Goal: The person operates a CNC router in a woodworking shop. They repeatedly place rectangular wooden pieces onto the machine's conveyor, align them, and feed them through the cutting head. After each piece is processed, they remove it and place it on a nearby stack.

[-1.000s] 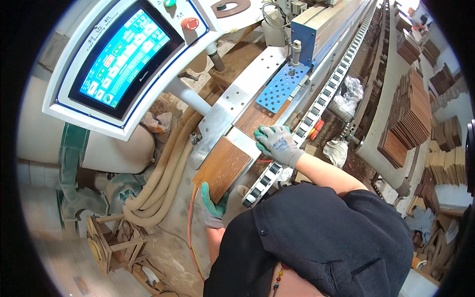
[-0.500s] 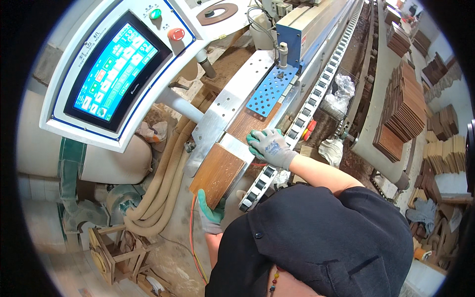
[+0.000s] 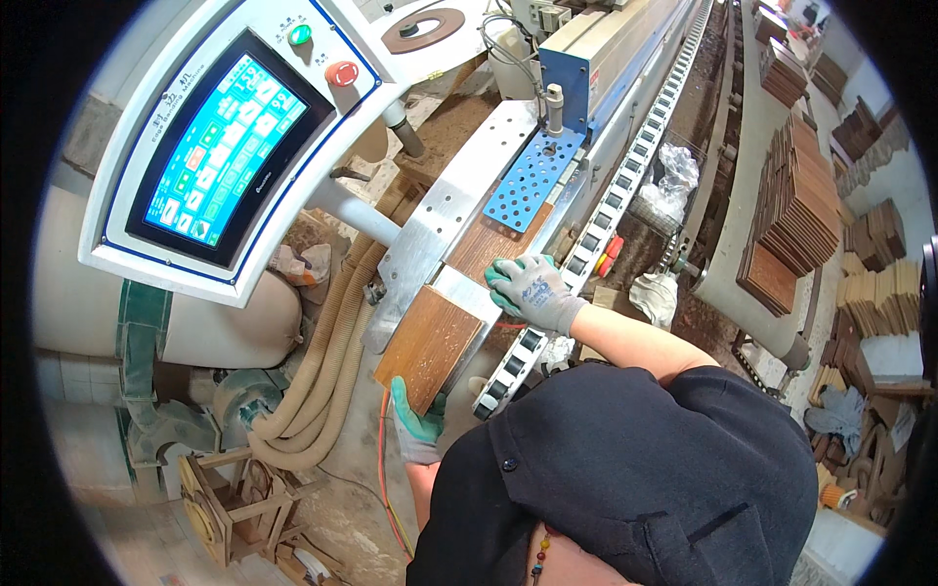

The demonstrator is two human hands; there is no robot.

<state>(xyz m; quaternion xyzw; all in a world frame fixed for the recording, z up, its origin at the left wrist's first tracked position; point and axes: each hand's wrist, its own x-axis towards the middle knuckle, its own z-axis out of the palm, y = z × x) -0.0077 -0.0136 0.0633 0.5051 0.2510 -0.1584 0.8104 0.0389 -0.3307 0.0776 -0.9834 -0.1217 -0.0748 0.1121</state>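
Note:
My left hand (image 3: pixel 415 420), in a grey and green glove, grips the near end of a brown wood-grain board (image 3: pixel 430 337) lying on the machine's steel bed. My right hand (image 3: pixel 531 291), also gloved, has its bent fingers on the near part of a second brown board (image 3: pixel 493 239), beside the bare steel strip between the boards. A blue perforated plate (image 3: pixel 528 181) covers that board's far part. Left of them is the white control panel with a lit screen (image 3: pixel 225 151). A white roller track (image 3: pixel 616 195) runs along the right of the bed.
Stacked brown boards (image 3: pixel 791 215) lie on a long grey conveyor at the right, with paler boards (image 3: pixel 874 303) beyond. Beige hoses (image 3: pixel 322 391) curve down left of the bed, near a wooden frame (image 3: pixel 230 498). A red-and-yellow switch (image 3: pixel 608 256) sits beside the track.
The whole view has shifted slightly, so the machine appears a little lower and further left. My hands and both boards show little movement relative to the machine.

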